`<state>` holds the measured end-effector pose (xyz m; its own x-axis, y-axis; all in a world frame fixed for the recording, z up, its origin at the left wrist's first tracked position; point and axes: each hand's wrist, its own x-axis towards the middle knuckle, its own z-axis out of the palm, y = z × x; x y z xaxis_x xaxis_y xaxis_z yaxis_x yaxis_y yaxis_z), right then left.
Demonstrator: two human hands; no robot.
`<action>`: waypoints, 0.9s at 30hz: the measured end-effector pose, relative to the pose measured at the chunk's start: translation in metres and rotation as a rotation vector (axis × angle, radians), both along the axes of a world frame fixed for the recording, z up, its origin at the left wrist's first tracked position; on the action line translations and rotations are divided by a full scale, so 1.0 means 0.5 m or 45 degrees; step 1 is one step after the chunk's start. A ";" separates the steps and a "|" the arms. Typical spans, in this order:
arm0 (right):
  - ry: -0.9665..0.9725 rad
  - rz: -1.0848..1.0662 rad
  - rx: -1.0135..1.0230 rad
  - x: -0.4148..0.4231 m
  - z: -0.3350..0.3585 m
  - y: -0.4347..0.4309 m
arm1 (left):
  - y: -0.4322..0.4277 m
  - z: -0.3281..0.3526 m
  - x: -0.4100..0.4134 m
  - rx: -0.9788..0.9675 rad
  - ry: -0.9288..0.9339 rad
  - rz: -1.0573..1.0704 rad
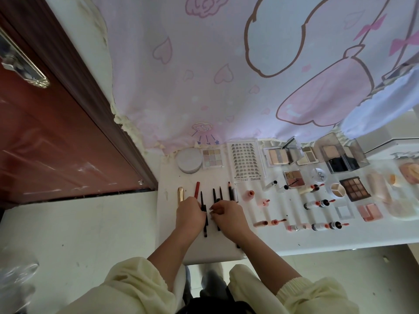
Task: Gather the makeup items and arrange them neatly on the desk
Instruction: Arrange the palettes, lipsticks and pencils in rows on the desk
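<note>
gold tube (pixel 180 194) sits at the left end of the white desk (pixel 294 236), long axis front-to-back. red pencil (pixel 196 189) is just beside it, same axis, near end hidden under the left hand (pixel 190 214). the left hand's fingers are curled round a black pencil (pixel 205 225), which lies front-to-back with its thin tip toward the curtain (pixel 204 75). the right hand (pixel 226 215) has its fingers curled down on a second black pencil (pixel 214 195), parallel to the first. it's probably a pinch, but the knuckles hide the grip. brown pencil (pixel 230 191) is next, same axis. lash tray (pixel 246 159) sits behind, and 2 loose rows of lip tubes (pixel 317 226) lie crosswise further right.
</note>
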<state>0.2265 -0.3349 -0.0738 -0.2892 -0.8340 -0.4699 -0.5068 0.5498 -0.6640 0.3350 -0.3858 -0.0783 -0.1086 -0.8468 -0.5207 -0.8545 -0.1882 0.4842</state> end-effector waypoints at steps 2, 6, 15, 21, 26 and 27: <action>0.001 0.003 0.001 -0.001 0.001 0.001 | 0.000 0.002 -0.001 0.002 -0.011 0.003; 0.007 0.003 -0.003 -0.003 0.005 0.001 | 0.000 0.004 -0.002 0.008 -0.002 0.038; 0.012 -0.007 -0.005 -0.008 0.009 -0.001 | 0.007 0.016 0.002 0.045 0.120 0.063; -0.012 -0.031 -0.060 -0.016 0.024 -0.026 | -0.018 0.051 0.033 -0.003 0.246 0.133; 0.014 0.010 -0.089 -0.016 0.036 -0.079 | -0.037 0.062 0.066 -0.314 0.002 0.000; 0.025 0.025 -0.083 -0.013 0.035 -0.090 | -0.035 0.060 0.066 -0.338 -0.063 -0.066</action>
